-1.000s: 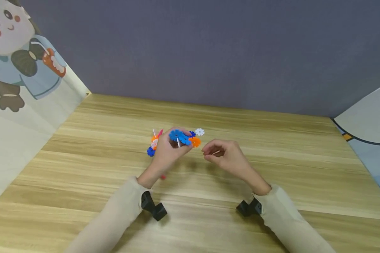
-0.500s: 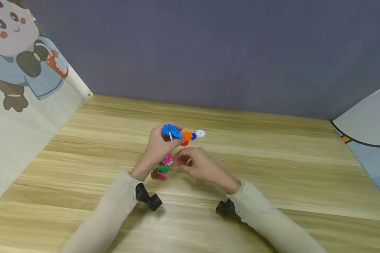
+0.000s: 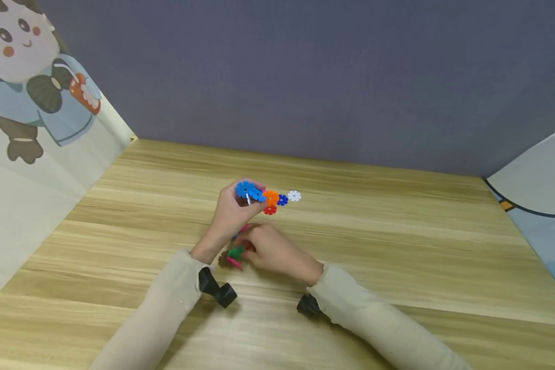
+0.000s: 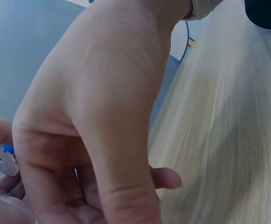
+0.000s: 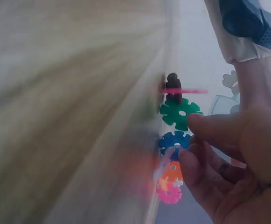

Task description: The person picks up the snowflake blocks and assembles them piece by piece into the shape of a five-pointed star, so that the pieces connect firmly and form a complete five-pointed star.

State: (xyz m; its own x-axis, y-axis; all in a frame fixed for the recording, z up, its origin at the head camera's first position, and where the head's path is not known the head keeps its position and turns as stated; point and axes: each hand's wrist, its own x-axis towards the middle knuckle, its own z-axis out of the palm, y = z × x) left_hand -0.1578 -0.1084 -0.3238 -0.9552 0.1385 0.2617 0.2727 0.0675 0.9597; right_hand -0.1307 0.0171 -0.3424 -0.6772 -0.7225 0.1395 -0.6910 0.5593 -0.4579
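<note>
I count two blue discs (image 3: 240, 189) in the left hand (image 3: 226, 208), its thumb and fingers curled round them, above the surface (image 3: 421, 231). One white piece (image 3: 248, 200), edge-on, shows at that grip. Just right of those fingertips I see one orange disc (image 3: 271, 199), with one red disc (image 3: 270, 210) on its near side, then one navy disc (image 3: 282, 201) and one white disc (image 3: 294, 197); I can't tell whether all are joined.

The right hand (image 3: 275, 249) is low, on the near side of the left, its thumb and forefinger apart. One green disc (image 5: 171, 115) is at its thumb tip; I can't tell whether they touch. Just left of that hand I have one brown disc (image 3: 223, 259) and one pink bar (image 3: 234, 263). The right wrist view adds one lower blue disc (image 5: 167, 142) and one pink disc (image 5: 165, 195) near the fingers.

Behind the hands are two sleeves (image 3: 157, 308) and two black cameras (image 3: 217, 289).
</note>
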